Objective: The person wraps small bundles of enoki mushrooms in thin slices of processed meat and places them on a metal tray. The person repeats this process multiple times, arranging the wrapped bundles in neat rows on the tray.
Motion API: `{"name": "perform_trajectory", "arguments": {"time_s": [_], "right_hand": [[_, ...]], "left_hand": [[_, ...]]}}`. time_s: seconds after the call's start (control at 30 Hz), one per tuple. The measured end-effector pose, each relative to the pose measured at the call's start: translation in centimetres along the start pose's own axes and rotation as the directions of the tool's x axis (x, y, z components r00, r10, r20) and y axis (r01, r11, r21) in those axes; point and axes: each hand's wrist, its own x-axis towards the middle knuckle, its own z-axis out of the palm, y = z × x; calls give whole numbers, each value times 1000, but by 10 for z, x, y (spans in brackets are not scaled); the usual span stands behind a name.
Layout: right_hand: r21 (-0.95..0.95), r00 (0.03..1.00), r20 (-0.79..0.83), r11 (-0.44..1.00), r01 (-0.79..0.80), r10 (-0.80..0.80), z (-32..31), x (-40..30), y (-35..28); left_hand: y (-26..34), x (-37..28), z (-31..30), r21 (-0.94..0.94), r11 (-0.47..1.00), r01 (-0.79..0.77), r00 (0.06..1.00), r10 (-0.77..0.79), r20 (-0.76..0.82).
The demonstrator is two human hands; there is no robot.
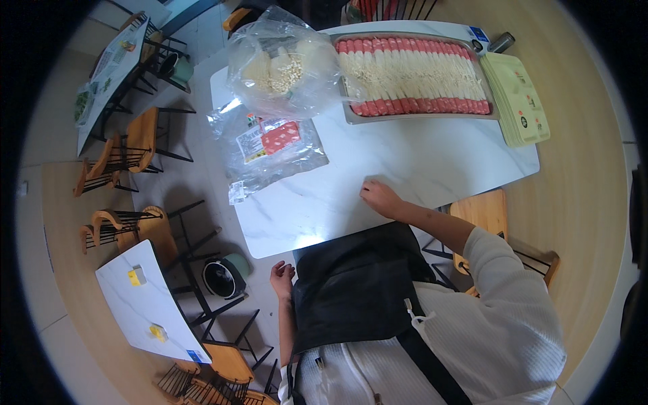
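Note:
My right hand (pixel 380 198) rests on the white marble-patterned table (pixel 430 157), fingers curled in with nothing visible in them. Beside the table's near edge, my left hand (pixel 282 278) hangs low with loosely bent fingers, holding nothing. Across the table lies a metal tray (pixel 425 120) packed with rows of enoki mushrooms (pixel 410 73) wrapped in red sliced meat (pixel 420 106). Left of it sits a clear plastic bag (pixel 319 83) containing enoki bunches (pixel 286 71). Nearer to me is a flattened clear plastic package (pixel 283 174) bearing printed labels (pixel 280 136).
Stacked pale green plastic trays (pixel 516 101) lie at the table's right end, near a dark cylinder (pixel 502 42). Wooden chairs (pixel 142 139) and a bin (pixel 223 277) stand on the left. Another table (pixel 147 314) holds small yellow items. A chair (pixel 481 212) stands at right.

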Motion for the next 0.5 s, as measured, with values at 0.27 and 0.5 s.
{"name": "perform_trajectory", "arguments": {"time_s": [0.27,0.5], "right_hand": [[-193,999,-37,980,-42,35,2,4,-26],[-311,997,-36,947,-77,69,9,0,-27]], "left_hand": [[0,20,-37,-25,1000,3,1000,-3,16],[15,25,-51,23,999,30,999,-31,32]]}}
